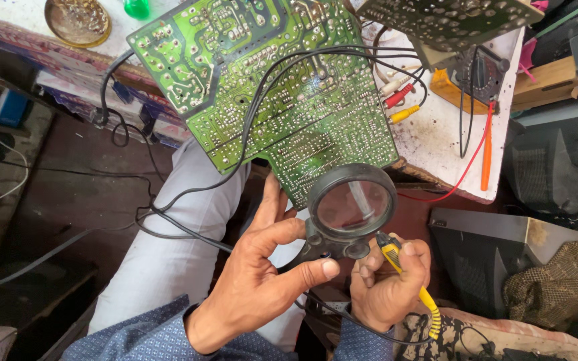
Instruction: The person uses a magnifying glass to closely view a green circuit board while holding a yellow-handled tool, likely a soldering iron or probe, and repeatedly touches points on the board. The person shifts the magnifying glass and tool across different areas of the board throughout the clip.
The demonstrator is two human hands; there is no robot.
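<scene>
A large green circuit board (282, 93) lies solder side up, tilted over the table edge and my lap. My left hand (262, 274) grips the black handle of a round magnifying glass (351, 206), held over the board's lower corner. My right hand (389, 284) holds a yellow and black probe (391, 253), its tip pointing up toward the lens rim. A coiled yellow lead (431, 315) trails from the probe. Black wires (249, 113) cross the board.
A white, stained table (436, 134) carries a yellow multimeter (473, 77), a red test lead with orange probe (486, 150), and red, white and yellow plugs (399, 97). Another circuit board (449, 20) sits top right. A round brass tin (77, 20) is top left. Old television casings (490, 247) stand at right.
</scene>
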